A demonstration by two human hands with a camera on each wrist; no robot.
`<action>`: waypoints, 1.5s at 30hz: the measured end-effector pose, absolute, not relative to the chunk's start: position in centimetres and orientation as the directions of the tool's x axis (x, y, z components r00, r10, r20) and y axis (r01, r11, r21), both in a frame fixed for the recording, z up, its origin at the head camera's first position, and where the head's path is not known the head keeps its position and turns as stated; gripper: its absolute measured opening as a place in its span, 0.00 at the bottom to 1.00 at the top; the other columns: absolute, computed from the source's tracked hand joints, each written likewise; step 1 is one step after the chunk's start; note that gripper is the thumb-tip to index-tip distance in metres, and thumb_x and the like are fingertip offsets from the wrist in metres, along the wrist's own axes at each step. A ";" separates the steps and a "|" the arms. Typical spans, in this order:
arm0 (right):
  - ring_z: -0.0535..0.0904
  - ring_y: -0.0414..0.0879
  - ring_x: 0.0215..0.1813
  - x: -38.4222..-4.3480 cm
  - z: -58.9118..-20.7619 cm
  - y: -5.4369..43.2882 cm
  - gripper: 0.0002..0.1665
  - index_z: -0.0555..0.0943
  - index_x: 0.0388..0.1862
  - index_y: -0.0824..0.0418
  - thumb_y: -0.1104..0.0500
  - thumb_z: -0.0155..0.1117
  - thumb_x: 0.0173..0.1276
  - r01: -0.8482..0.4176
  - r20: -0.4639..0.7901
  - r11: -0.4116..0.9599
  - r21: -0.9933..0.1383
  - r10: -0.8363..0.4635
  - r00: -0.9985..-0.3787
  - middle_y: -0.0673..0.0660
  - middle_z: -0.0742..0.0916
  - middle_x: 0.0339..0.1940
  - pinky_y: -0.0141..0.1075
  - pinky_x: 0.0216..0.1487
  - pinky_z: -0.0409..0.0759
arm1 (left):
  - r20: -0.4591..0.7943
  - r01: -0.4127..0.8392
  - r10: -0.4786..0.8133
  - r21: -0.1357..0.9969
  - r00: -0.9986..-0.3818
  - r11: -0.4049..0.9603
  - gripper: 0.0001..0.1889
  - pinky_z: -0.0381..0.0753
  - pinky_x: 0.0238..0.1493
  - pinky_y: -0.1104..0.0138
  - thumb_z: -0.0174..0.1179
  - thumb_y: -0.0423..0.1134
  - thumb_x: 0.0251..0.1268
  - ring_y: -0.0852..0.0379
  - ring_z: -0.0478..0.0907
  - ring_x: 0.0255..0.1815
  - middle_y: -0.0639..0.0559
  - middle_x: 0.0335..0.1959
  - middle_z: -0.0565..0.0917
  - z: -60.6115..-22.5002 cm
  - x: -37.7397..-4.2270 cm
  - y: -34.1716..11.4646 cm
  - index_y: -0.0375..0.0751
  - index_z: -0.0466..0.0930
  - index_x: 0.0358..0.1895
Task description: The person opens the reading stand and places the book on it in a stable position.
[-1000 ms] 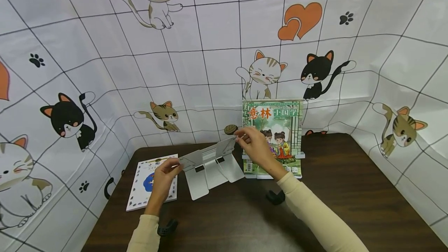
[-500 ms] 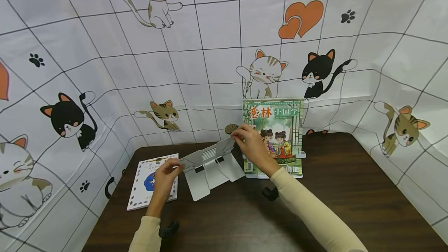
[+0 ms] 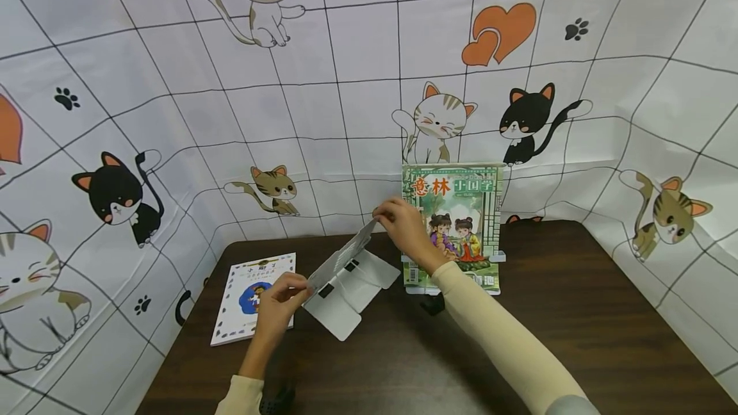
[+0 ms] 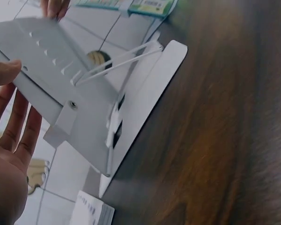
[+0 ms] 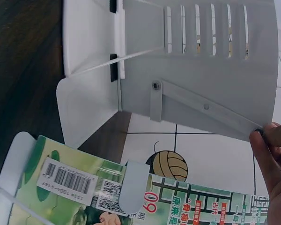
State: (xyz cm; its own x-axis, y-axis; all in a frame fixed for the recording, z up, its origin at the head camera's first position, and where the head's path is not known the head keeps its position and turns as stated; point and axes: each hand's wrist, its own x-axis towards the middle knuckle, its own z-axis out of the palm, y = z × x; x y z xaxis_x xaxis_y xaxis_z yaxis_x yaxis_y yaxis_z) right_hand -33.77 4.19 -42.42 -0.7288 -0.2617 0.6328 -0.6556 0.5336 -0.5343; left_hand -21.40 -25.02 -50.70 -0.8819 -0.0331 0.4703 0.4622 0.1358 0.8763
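A folding white metal book stand (image 3: 369, 277) stands on the brown table between my hands, its slotted back panel raised from the base. My left hand (image 3: 277, 306) grips the panel's left edge; in the left wrist view the thumb (image 4: 4, 72) lies on one face and the fingers are behind. The right hand (image 3: 406, 232) pinches the far top corner between thumb and fingertips (image 5: 267, 145). Thin wire supports run from the base to the slots (image 5: 199, 30). A metal arm (image 5: 208, 105) lies along the panel near the right hand.
A green magazine (image 3: 461, 194) leans upright on another white stand at the back right, with a clip (image 5: 135, 187) over its page edge. A white book (image 3: 245, 280) lies flat at the left. Behind the table (image 3: 519, 338) hangs a cat-print sheet (image 3: 357, 114).
The book stand has turned counterclockwise, its right end now farther back. My right hand has moved left and away from me with the panel's corner; my left hand still holds its edge.
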 end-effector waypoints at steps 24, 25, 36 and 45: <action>0.91 0.51 0.49 -35.8 -41.5 0.8 0.09 0.91 0.49 0.66 0.68 0.67 0.76 -0.613 0.491 0.504 -0.609 -0.367 -0.790 0.60 0.90 0.54 0.39 0.51 0.90 | 0.520 0.570 0.249 0.793 -0.817 0.215 0.08 0.86 0.51 0.70 0.74 0.28 0.64 0.61 0.86 0.46 0.46 0.42 0.89 -50.0 -18.7 -19.6 0.33 0.90 0.45; 0.91 0.51 0.50 -35.7 -41.5 0.8 0.09 0.91 0.50 0.65 0.67 0.67 0.76 -0.614 0.489 0.507 -0.605 -0.371 -0.789 0.60 0.90 0.54 0.40 0.52 0.90 | 0.509 0.561 0.252 0.798 -0.823 0.220 0.08 0.86 0.51 0.70 0.74 0.29 0.64 0.61 0.86 0.46 0.47 0.42 0.89 -50.0 -18.8 -19.6 0.33 0.90 0.45; 0.90 0.53 0.47 -32.1 -41.3 3.5 0.10 0.89 0.52 0.64 0.62 0.64 0.80 -0.613 0.500 0.480 -0.628 -0.355 -0.790 0.60 0.92 0.49 0.47 0.52 0.89 | 0.392 0.440 0.208 0.844 -0.896 0.307 0.08 0.84 0.50 0.69 0.66 0.35 0.76 0.62 0.84 0.46 0.45 0.46 0.89 -47.8 -21.7 -21.1 0.40 0.90 0.51; 0.86 0.39 0.38 -25.5 -43.5 5.4 0.06 0.90 0.47 0.58 0.62 0.67 0.78 -0.625 0.481 0.432 -0.650 -0.404 -0.778 0.54 0.93 0.42 0.32 0.39 0.84 | 0.294 0.338 0.173 0.872 -0.940 0.354 0.13 0.86 0.52 0.67 0.63 0.41 0.80 0.55 0.88 0.51 0.39 0.52 0.89 -46.4 -26.4 -23.3 0.39 0.88 0.57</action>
State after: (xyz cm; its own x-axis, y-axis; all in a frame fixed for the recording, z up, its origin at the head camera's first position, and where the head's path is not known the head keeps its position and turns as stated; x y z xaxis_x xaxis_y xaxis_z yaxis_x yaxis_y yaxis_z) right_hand -25.50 5.37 -43.46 -0.7785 -0.4038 0.4806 -0.6253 0.4323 -0.6497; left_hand -26.39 -23.26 -46.40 -0.9399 0.1732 0.2943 0.3382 0.3536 0.8721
